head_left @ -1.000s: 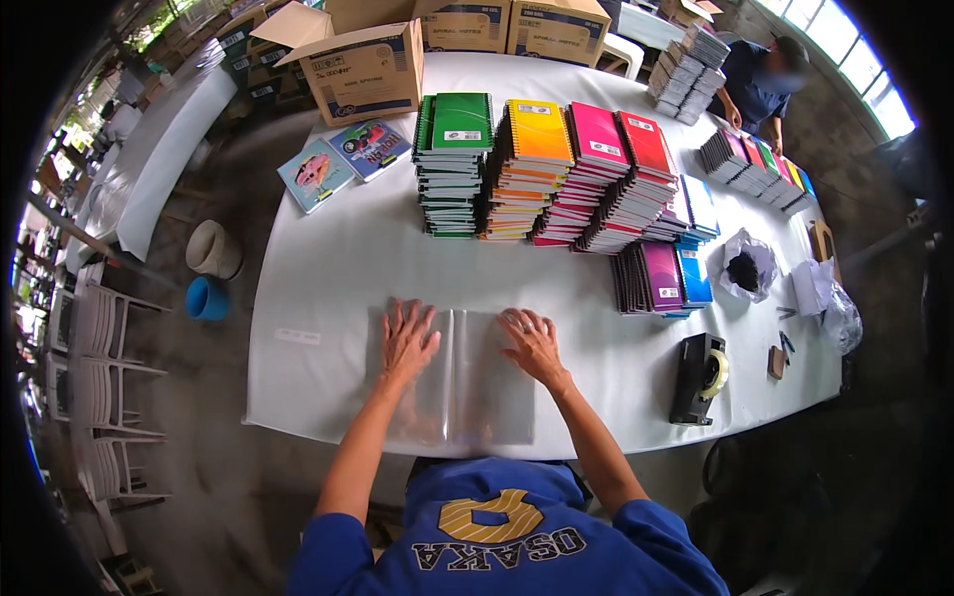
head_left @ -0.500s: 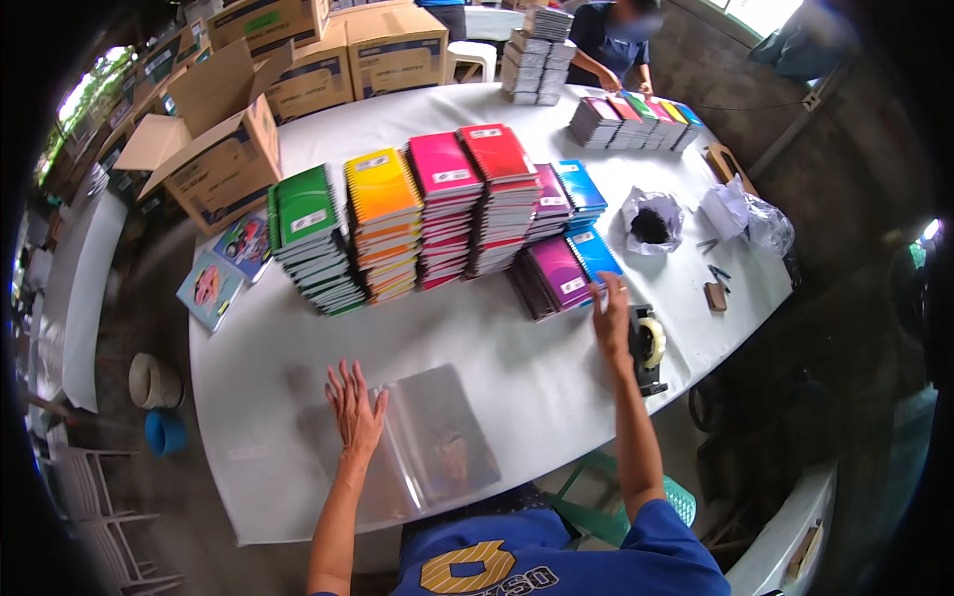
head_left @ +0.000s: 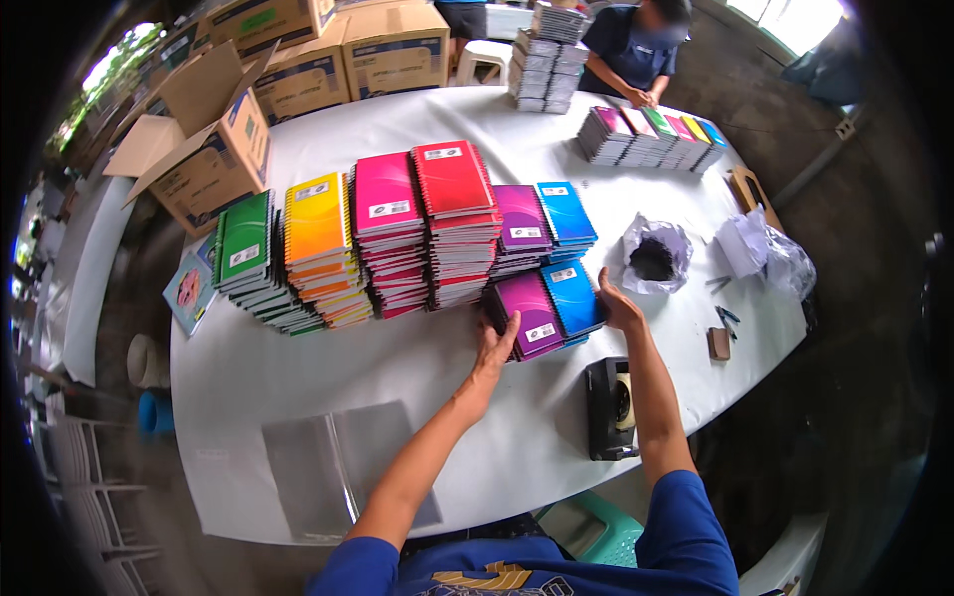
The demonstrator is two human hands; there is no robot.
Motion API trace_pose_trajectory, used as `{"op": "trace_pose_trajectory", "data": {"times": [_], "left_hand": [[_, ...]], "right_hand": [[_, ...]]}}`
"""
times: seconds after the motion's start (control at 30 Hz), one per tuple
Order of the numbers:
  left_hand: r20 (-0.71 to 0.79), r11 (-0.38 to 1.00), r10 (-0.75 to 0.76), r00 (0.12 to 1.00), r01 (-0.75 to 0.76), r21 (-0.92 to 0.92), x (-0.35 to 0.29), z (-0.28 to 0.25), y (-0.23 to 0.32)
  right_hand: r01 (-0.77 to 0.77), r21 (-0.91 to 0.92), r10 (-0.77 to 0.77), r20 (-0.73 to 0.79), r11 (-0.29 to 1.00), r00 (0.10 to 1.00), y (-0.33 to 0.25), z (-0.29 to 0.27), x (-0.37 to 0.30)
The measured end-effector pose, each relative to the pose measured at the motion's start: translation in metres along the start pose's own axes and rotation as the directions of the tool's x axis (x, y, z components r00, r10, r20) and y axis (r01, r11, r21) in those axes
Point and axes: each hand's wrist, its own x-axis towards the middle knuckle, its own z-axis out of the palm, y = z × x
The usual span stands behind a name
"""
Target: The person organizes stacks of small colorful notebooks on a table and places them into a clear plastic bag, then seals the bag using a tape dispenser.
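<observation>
Two low stacks of spiral notebooks stand side by side, purple notebooks [head_left: 524, 303] and blue notebooks [head_left: 573, 290]. My left hand [head_left: 494, 346] grips the near left side of the purple stack, its thumb up by the top cover. Against the right side of the blue stack presses my right hand [head_left: 620, 304], with some fingers hidden. Behind them are another purple stack [head_left: 521, 214] and blue stack [head_left: 566, 209]. Taller stacks of red [head_left: 452, 184], pink [head_left: 386, 199], yellow [head_left: 318, 219] and green notebooks [head_left: 243, 238] run to the left. A clear plastic cover [head_left: 298, 467] lies flat near the front edge.
A black tape dispenser [head_left: 602, 412] sits by my right forearm. Beyond are a plastic bag with a dark opening [head_left: 653, 258], a brown block [head_left: 718, 344] and more notebook stacks [head_left: 651, 149] before another person [head_left: 631, 60]. An open carton [head_left: 224, 164] stands far left.
My left hand has left the plastic cover and reached the purple notebooks. My right hand has moved to the blue stack's right side. Both front stacks appear shifted nearer.
</observation>
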Motion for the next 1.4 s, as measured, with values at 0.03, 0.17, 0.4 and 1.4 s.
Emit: {"op": "trace_pose_trajectory", "data": {"times": [0.03, 0.17, 0.4, 1.4], "left_hand": [[0.007, 1.0, -0.009, 1.0, 0.009, -0.015, 0.002, 0.011, 0.004], [-0.055, 0.984, 0.079, 0.995, -0.07, 0.161, -0.017, -0.011, 0.0], [-0.048, 0.964, -0.233, 0.971, 0.225, -0.142, -0.003, 0.005, -0.001], [-0.466, 0.541, 0.347, 0.814, 0.232, 0.808, -0.207, -0.214, -0.054]], "right_hand": [[0.003, -0.078, -0.007, -0.052, 0.997, 0.999, 0.004, -0.012, -0.002], [0.166, -0.041, -0.161, 0.115, 0.985, 0.98, 0.001, 0.056, -0.028], [-0.039, 0.101, 0.037, 0.016, 0.994, 0.999, 0.048, 0.034, -0.056], [0.502, -0.456, -0.657, -0.296, 0.735, 0.693, 0.134, 0.266, -0.143]]}}
